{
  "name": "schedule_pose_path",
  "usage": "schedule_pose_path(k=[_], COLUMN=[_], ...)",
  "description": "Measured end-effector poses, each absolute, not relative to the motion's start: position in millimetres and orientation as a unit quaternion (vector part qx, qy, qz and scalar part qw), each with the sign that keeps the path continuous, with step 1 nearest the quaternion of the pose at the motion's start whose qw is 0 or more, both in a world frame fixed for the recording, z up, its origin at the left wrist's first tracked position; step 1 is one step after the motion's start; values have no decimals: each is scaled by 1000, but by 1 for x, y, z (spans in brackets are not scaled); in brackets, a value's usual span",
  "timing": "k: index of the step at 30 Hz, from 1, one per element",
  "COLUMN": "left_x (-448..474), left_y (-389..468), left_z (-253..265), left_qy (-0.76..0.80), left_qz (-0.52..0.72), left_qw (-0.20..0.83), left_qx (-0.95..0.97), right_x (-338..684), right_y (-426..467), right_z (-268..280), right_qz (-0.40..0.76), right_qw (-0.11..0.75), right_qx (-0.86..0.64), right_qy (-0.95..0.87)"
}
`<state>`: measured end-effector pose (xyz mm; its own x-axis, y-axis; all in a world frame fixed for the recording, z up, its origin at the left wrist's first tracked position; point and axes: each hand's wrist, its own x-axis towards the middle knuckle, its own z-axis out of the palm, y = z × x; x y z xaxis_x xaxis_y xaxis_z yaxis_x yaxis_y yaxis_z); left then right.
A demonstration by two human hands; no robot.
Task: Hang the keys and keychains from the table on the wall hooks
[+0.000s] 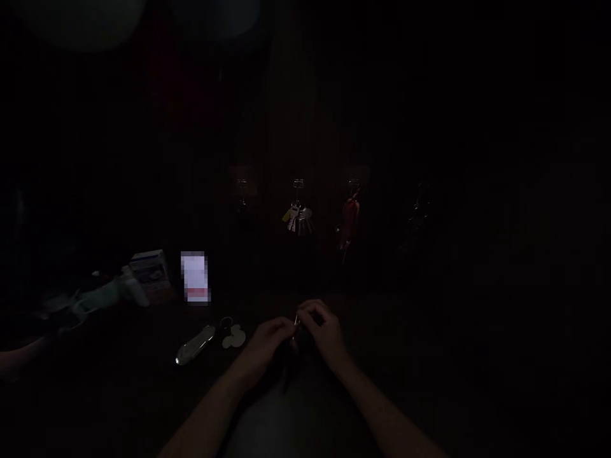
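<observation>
In the dim light, my left hand [268, 340] and my right hand [324, 327] meet in the middle, fingers pinched on a small glinting key ring [296, 319]. The ring shows mostly as a thin bright edge. Something small and dull hangs beneath it, too dark to make out. Left of my left hand lies a pale tag of three joined rounds [234, 337], with a metal ring [226, 323] at its top. Beside that rests a shiny, long rounded object like a pocketknife [195, 345].
Behind my hands, a bunch of keys [300, 219] hangs from a hook, with a red hanging item [351, 219] to its right. Darker items hang at either side. At left stand a lit, blurred screen [195, 277], a box [151, 275] and a white bottle [135, 287].
</observation>
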<state>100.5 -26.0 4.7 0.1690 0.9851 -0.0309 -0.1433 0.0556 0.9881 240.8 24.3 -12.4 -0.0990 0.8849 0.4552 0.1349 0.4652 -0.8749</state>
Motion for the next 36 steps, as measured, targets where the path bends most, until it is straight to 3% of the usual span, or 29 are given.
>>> schedule_pose_path(k=[12,28,36], left_x=[72,41,40], left_y=[-12,42,63], left_z=[22,133,151], left_qy=[499,508,518], left_qz=[614,699,708], left_qw=[464,180,160], left_qx=[398,470,452], right_x=[257,254,254], right_y=[56,51,55], right_z=[-42,-42,-49], right_qz=[295,285,275], right_qw=[491,451,462], right_qx=[-457,-445,-437], right_qy=[-680,-719,-721])
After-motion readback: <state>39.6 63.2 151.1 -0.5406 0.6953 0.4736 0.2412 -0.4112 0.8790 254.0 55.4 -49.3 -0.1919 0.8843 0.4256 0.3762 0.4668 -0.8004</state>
